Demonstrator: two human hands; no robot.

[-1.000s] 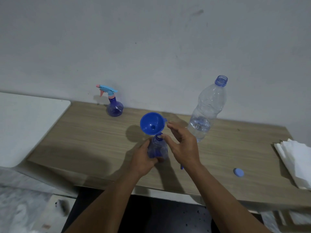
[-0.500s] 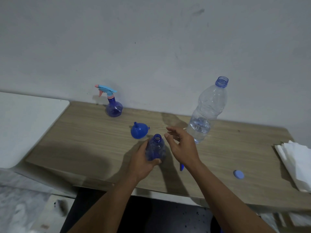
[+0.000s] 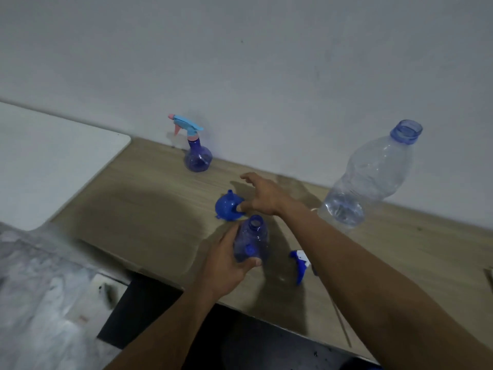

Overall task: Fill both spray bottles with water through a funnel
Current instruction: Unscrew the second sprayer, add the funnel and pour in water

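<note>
Head view: left hand (image 3: pixel 226 260) grips the open spray bottle (image 3: pixel 252 241); just behind that bottle the blue funnel (image 3: pixel 228 208) lies tipped over, right hand (image 3: pixel 264 196) spread above it, thumb touching. Pinch the rim, turn the spout down, and seat it squarely in the steadied neck

**Middle crowded, left side open**

My right grip (image 3: pixel 262 194) is reaching with spread fingers over the middle of the counter (image 3: pixel 133 204), where things are crowding close. The funnel (image 3: pixel 226 208) is lying on its side right at my thumb. Just in front of it, the uncapped spray bottle (image 3: pixel 253 236) is standing with my left grip (image 3: pixel 226 265) wrapping round it. The loose trigger head (image 3: pixel 300 263) is lying beside my right forearm. The tall water bottle (image 3: pixel 370 180) is blocking the right. The capped spray bottle (image 3: pixel 198 156) is standing at the back against the wall (image 3: pixel 266 76). Bare counter is lying open left of the funnel, and between the funnel and that back bottle.
</note>
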